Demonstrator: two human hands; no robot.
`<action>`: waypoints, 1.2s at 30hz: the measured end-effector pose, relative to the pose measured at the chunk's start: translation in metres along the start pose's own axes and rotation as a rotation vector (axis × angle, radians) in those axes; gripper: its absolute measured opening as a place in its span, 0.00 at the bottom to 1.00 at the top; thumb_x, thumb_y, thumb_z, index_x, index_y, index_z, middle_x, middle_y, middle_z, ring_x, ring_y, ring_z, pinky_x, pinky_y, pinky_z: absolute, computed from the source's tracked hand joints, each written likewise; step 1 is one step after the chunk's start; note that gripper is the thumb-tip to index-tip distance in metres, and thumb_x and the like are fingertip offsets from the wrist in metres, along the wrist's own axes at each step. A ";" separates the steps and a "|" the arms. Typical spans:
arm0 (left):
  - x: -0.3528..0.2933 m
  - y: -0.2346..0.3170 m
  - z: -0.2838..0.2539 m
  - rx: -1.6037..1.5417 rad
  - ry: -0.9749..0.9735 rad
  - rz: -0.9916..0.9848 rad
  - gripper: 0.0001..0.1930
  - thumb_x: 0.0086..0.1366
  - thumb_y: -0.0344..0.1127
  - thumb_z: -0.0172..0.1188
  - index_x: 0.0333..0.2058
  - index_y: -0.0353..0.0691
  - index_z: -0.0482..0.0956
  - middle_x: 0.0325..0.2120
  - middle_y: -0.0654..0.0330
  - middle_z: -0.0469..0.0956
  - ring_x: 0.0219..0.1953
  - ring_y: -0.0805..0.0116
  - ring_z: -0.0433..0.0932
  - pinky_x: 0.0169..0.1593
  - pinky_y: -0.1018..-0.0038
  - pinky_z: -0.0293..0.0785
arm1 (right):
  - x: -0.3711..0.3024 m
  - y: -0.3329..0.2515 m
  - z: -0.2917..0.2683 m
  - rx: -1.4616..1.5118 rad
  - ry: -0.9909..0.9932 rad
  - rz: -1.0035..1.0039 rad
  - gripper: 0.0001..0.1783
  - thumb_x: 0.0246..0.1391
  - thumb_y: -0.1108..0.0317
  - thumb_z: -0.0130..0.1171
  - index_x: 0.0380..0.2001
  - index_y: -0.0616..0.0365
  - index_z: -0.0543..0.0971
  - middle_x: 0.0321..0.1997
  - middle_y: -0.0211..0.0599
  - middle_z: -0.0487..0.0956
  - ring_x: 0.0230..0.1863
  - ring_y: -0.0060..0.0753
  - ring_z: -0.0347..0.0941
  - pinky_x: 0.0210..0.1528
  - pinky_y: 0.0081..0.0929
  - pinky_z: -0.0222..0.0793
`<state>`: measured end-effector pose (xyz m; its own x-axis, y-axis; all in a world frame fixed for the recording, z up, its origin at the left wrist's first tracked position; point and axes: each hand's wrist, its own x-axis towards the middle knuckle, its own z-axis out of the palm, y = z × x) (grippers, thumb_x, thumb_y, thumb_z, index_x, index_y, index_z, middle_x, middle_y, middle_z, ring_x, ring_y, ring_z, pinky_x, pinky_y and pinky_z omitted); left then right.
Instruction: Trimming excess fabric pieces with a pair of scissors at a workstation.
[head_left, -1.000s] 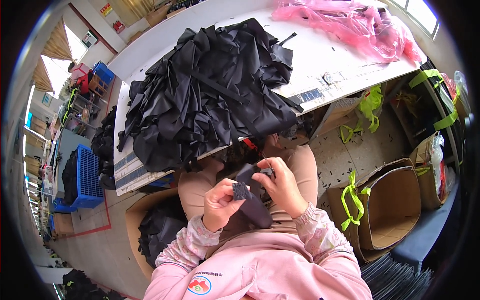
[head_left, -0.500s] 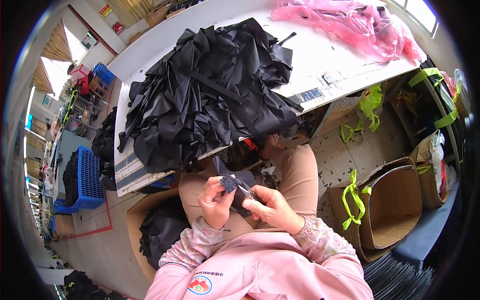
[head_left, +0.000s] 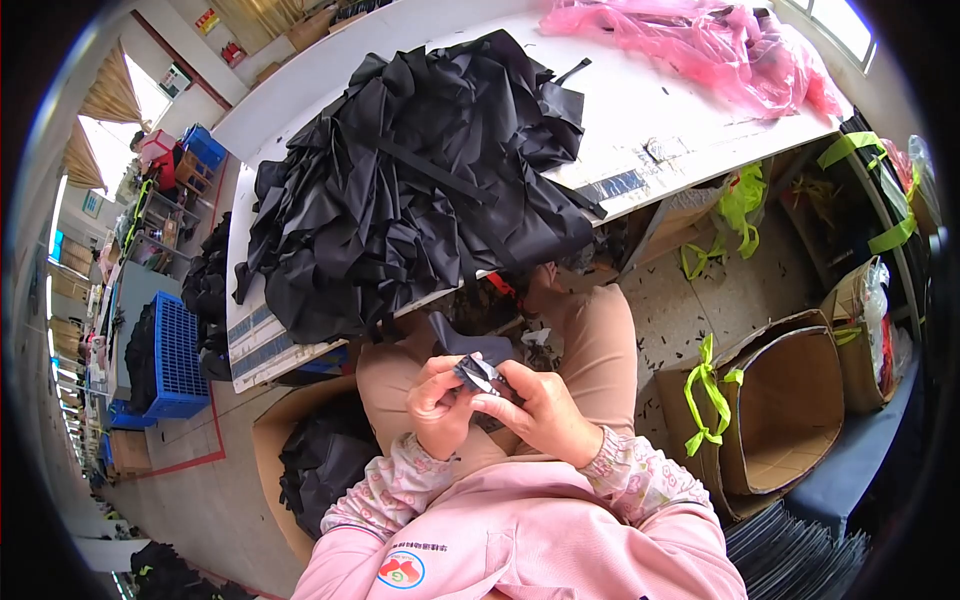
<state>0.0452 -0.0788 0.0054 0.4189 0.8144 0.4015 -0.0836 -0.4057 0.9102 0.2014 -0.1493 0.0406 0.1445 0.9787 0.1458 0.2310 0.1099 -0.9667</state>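
Above my lap, my left hand (head_left: 440, 408) is closed, its thumb and fingers pinching a piece of black fabric (head_left: 470, 372). A loose dark flap of that fabric (head_left: 480, 345) hangs out beyond the fingers, over my knees. Close against it, my right hand (head_left: 545, 408) is closed around small metal thread snips (head_left: 487, 376); the shiny blades lie at the fabric, and the handles are mostly hidden by the fingers. Both hands nearly touch at the fabric. On the white table (head_left: 640, 110) in front lies a big heap of black fabric pieces (head_left: 420, 180) with straps.
A pink plastic bag (head_left: 700, 50) rests at the table's far right. Open cardboard boxes (head_left: 785, 410) with yellow-green ties stand to my right. Left of my legs is a carton (head_left: 275, 430) holding black fabric. A blue crate (head_left: 180, 355) stands further left. Dark scraps litter the floor.
My right hand has moved slightly in toward the left, bringing the snips against the fabric. The fabric between my fingers has turned, and its loose flap now spreads wider.
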 end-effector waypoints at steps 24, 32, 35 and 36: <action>-0.002 0.000 -0.001 0.024 -0.059 0.037 0.11 0.55 0.17 0.63 0.38 0.33 0.78 0.42 0.51 0.77 0.39 0.67 0.79 0.37 0.79 0.76 | -0.005 0.002 -0.003 0.005 -0.007 0.022 0.18 0.56 0.58 0.62 0.26 0.63 0.72 0.16 0.47 0.70 0.17 0.46 0.70 0.20 0.34 0.63; -0.001 0.004 -0.001 0.067 -0.079 0.044 0.09 0.55 0.17 0.63 0.36 0.33 0.79 0.40 0.52 0.79 0.37 0.67 0.79 0.36 0.79 0.75 | -0.006 0.002 -0.002 0.021 0.002 0.007 0.18 0.56 0.59 0.62 0.25 0.63 0.71 0.15 0.48 0.68 0.16 0.47 0.66 0.19 0.34 0.62; -0.003 0.004 -0.001 0.037 -0.090 0.011 0.09 0.55 0.17 0.62 0.36 0.32 0.79 0.40 0.53 0.78 0.38 0.67 0.79 0.38 0.79 0.75 | -0.007 0.006 -0.002 0.019 0.002 0.003 0.18 0.57 0.59 0.62 0.25 0.63 0.70 0.14 0.45 0.67 0.14 0.42 0.64 0.18 0.33 0.61; -0.002 0.005 0.000 0.024 -0.093 0.003 0.08 0.56 0.17 0.62 0.36 0.31 0.79 0.40 0.54 0.77 0.38 0.68 0.78 0.40 0.79 0.75 | -0.008 0.007 -0.002 0.014 -0.003 0.008 0.18 0.57 0.59 0.62 0.25 0.63 0.70 0.13 0.42 0.67 0.13 0.35 0.62 0.18 0.31 0.60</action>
<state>0.0441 -0.0826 0.0093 0.5008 0.7717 0.3920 -0.0635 -0.4190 0.9058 0.2040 -0.1563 0.0333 0.1429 0.9802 0.1373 0.2167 0.1044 -0.9706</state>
